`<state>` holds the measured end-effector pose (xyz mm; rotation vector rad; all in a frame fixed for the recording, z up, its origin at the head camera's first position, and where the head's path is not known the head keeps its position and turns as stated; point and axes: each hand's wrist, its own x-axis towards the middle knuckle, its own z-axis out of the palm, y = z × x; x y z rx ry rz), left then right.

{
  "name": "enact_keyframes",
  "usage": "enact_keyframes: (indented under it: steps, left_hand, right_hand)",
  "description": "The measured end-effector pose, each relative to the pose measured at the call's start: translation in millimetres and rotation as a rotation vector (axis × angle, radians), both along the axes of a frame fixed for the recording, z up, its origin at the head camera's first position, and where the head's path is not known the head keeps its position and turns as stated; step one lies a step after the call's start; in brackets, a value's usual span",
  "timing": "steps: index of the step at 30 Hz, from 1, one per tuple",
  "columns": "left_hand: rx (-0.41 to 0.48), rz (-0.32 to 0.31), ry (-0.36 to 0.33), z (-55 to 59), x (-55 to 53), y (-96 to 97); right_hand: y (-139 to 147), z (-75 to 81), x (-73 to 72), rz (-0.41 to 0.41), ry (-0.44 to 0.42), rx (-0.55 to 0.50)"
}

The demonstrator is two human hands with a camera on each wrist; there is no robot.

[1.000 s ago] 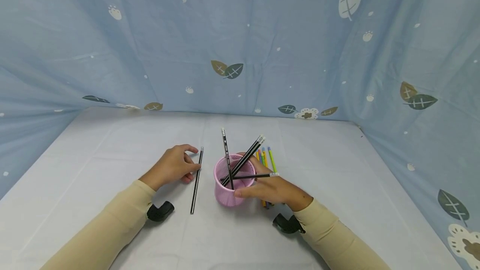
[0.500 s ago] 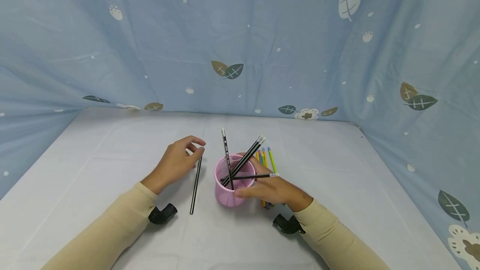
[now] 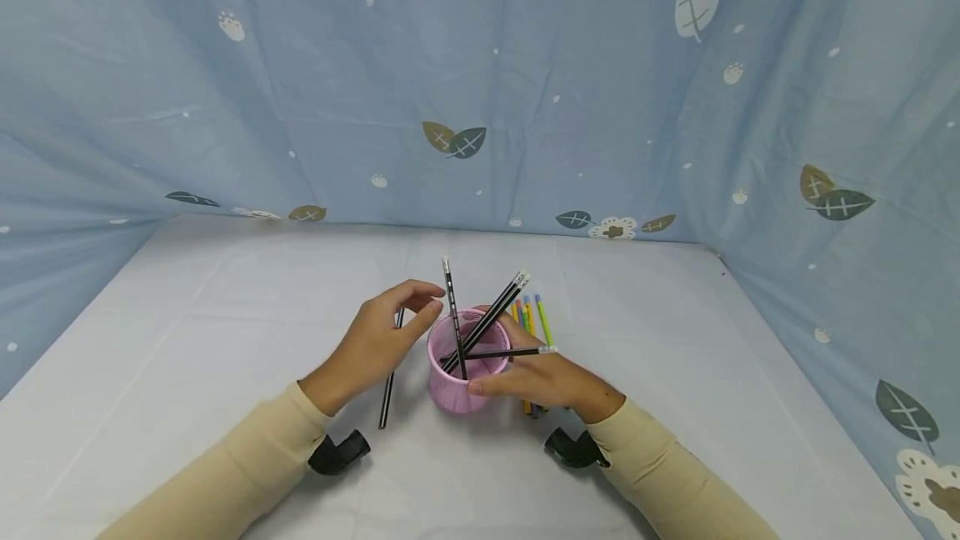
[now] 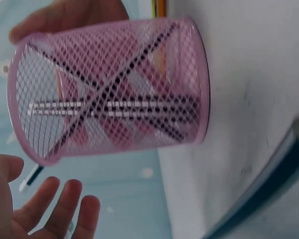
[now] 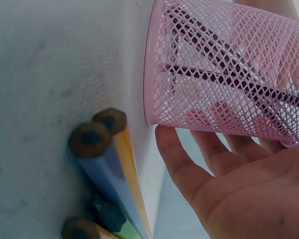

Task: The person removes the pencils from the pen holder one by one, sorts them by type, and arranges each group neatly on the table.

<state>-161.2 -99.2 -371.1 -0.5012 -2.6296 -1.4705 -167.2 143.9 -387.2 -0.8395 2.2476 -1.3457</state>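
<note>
A pink mesh pencil cup (image 3: 452, 397) stands upright on the table, with several black pencils (image 3: 487, 325) with white eraser ends leaning inside it. My right hand (image 3: 547, 377) grips the cup from its right side, thumb at the near rim and fingers round the far wall. Beside the cup's upper left is my left hand (image 3: 378, 340), thumb and fingers apart and holding nothing. Its fingertips (image 4: 72, 191) are near the eraser end of one pencil (image 4: 32, 178) sticking out of the cup. Another black pencil (image 3: 388, 402) lies on the table, partly hidden under the left hand.
Several coloured pencils (image 3: 543, 319) lie on the table right of the cup, partly covered by the right hand; their unsharpened-looking ends (image 5: 89, 141) show close up in the right wrist view. A blue leaf-patterned curtain (image 3: 480, 65) hangs behind the white-covered table (image 3: 637, 298).
My left hand has left the loose pencil's side and moved right and slightly up, to the cup's rim. That pencil still lies on the table. The right hand and cup have stayed put.
</note>
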Motion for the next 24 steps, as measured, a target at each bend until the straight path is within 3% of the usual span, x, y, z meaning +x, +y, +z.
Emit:
enact_keyframes:
  steps: [13, 24]
  left_hand:
    - [-0.015, -0.036, 0.034, -8.6, 3.7, 11.0]
    - [0.053, -0.056, 0.034, -9.5, 4.0, 14.3]
  right_hand:
    - [-1.3, -0.1, -1.3, 0.028, -0.010, -0.005]
    - [0.2, -1.9, -2.3, 0.042, -0.006, -0.034]
